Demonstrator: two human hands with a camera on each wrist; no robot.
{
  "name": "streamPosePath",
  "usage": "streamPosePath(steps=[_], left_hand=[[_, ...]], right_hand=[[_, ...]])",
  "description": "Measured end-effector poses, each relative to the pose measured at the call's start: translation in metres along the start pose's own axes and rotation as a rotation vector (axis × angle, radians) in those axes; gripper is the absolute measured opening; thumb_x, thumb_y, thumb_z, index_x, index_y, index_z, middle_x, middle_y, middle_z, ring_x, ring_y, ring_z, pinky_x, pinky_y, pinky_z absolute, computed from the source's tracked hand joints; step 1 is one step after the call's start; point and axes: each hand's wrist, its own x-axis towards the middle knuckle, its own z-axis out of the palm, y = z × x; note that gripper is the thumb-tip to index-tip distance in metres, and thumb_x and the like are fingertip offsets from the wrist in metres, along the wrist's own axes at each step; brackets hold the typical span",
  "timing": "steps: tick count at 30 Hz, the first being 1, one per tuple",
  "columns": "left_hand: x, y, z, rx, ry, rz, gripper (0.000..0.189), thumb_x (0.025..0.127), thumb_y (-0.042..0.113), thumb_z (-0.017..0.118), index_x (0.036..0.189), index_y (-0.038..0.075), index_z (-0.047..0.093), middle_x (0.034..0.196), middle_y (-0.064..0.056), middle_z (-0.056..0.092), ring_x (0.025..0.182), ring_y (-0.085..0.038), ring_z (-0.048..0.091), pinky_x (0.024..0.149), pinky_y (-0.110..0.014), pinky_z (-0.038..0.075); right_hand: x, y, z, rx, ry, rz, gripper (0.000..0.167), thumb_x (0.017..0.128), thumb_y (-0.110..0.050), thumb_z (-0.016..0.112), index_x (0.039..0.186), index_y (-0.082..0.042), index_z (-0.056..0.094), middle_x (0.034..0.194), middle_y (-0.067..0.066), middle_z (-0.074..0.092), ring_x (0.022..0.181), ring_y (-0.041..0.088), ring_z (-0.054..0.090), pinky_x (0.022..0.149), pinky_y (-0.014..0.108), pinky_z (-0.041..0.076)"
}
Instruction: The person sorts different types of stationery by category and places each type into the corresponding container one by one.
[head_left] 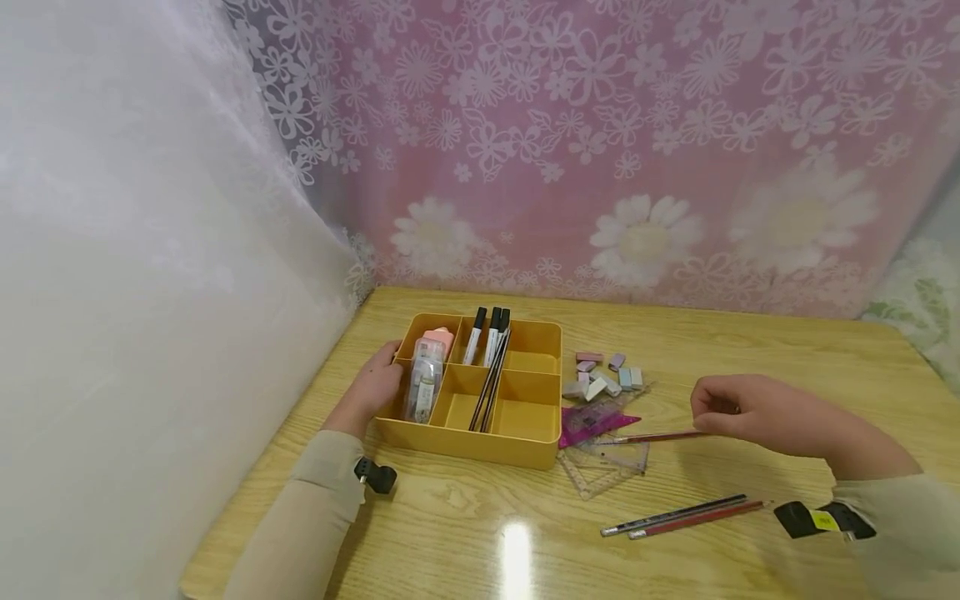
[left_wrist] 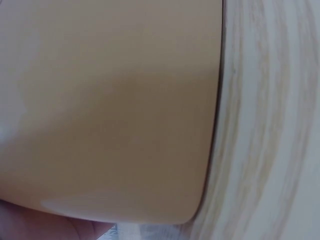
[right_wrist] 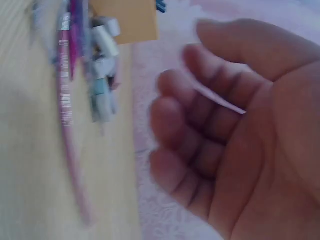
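Note:
My left hand (head_left: 378, 382) holds the left side of a yellow desk organizer (head_left: 465, 442); in the left wrist view a finger (left_wrist: 45, 222) shows at its edge. My right hand (head_left: 750, 408) hovers over the table with loosely curled fingers and nothing in them. A red pencil (head_left: 663, 436) lies below it, apart from the fingers in the right wrist view (right_wrist: 66, 100). Its far end overlaps a magenta set square (head_left: 581, 425) and clear rulers (head_left: 585, 479). Nearer the front lie a black pencil (head_left: 675, 514) and another red pencil (head_left: 697, 520).
In the organizer are black-capped white markers (head_left: 472, 337), thin dark sticks (head_left: 489, 387), a clear case (head_left: 425, 383) and a pink item (head_left: 441, 337). Several erasers (head_left: 600, 383) lie to its right. A flowered curtain (head_left: 600, 167) hangs behind the wooden table (head_left: 450, 517).

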Motion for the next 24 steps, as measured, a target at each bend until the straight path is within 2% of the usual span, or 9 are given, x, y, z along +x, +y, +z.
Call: streamPosePath(steps=[3,5,8,12,17,21,24], left_hand=[[0.001,0.001,0.0,0.0,0.004,0.003,0.054,0.106,0.021,0.032,0.16,0.015,0.028,0.16,-0.012,0.034,0.146,-0.034,0.029,0.117,-0.058,0.023],[0.001,0.002,0.0,0.006,0.008,0.013,0.054,0.106,0.021,0.032,0.16,0.014,0.028,0.159,-0.013,0.035,0.146,-0.035,0.03,0.117,-0.058,0.024],[-0.001,0.003,0.0,0.016,0.016,0.028,0.054,0.106,0.019,0.031,0.159,0.013,0.029,0.157,-0.014,0.036,0.144,-0.035,0.032,0.116,-0.058,0.026],[-0.002,0.003,0.0,0.015,0.013,0.034,0.054,0.106,0.017,0.031,0.159,0.012,0.029,0.157,-0.015,0.037,0.143,-0.036,0.034,0.115,-0.059,0.027],[0.0,0.001,0.001,0.017,0.009,0.012,0.053,0.107,0.019,0.031,0.16,0.014,0.029,0.158,-0.014,0.036,0.145,-0.036,0.032,0.115,-0.059,0.027],[0.0,0.001,0.001,0.024,0.01,0.008,0.054,0.106,0.019,0.031,0.16,0.013,0.028,0.158,-0.015,0.036,0.145,-0.036,0.032,0.115,-0.059,0.026],[-0.001,0.002,0.001,0.018,0.013,0.012,0.054,0.106,0.019,0.031,0.16,0.013,0.029,0.158,-0.014,0.036,0.144,-0.036,0.033,0.115,-0.059,0.026]], right_hand=[[0.0,0.011,0.006,0.035,-0.078,0.056,0.017,0.102,-0.033,0.062,0.097,-0.017,0.057,0.079,-0.005,0.053,0.065,0.007,0.046,0.056,0.031,0.039],[0.0,0.019,0.008,0.025,-0.089,0.108,0.014,0.101,-0.027,0.064,0.1,-0.014,0.058,0.083,-0.003,0.054,0.069,0.009,0.047,0.058,0.031,0.04],[0.0,0.034,0.01,-0.013,-0.049,0.173,0.018,0.099,-0.021,0.066,0.111,-0.009,0.059,0.094,0.0,0.06,0.08,0.012,0.055,0.065,0.033,0.046],[0.004,0.059,0.017,-0.024,0.02,0.228,0.045,0.097,-0.022,0.068,0.133,-0.001,0.052,0.105,0.006,0.063,0.09,0.02,0.062,0.072,0.04,0.052],[0.014,0.086,0.027,0.02,0.064,0.261,0.068,0.096,-0.02,0.068,0.15,0.002,0.033,0.103,0.009,0.061,0.08,0.02,0.058,0.066,0.038,0.048],[0.023,0.096,0.03,0.015,0.076,0.285,0.068,0.097,-0.02,0.066,0.152,0.001,0.031,0.102,0.01,0.061,0.075,0.021,0.053,0.064,0.038,0.044],[0.027,0.098,0.029,-0.025,0.084,0.279,0.061,0.097,-0.022,0.065,0.148,-0.001,0.039,0.104,0.011,0.062,0.082,0.022,0.057,0.068,0.041,0.047]])
